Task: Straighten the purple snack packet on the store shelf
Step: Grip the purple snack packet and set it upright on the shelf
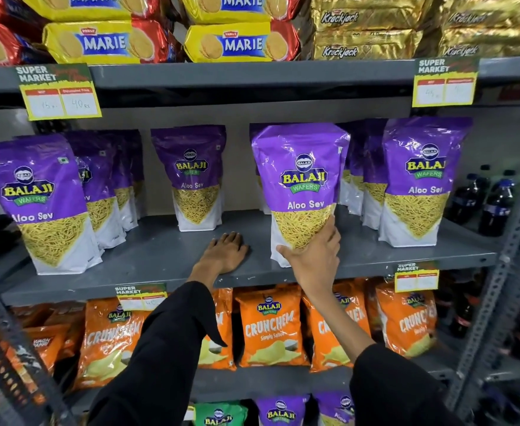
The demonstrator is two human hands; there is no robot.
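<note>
A person in black sleeves is reaching into a grey metal shelf [375, 253] stocked with purple snack packets. The right hand [312, 256] is gripping the lower part of one purple packet [298, 179], thumb on its front left corner and fingers wrapped round the right edge. This packet is standing on the middle shelf, right of centre and near the front edge, its long axis running up and down, leaning very slightly with the top towards the left. Its printed front is facing the camera, label upright. The left hand [225, 252] is resting palm down on bare shelf just left of the packet, fingers together and flat, holding nothing. More purple packets [418, 179] are standing to either side and behind. Orange chip bags [271, 327] are filling the shelf below, and yellow biscuit packs [231, 41] are lying on the shelf above.
</note>
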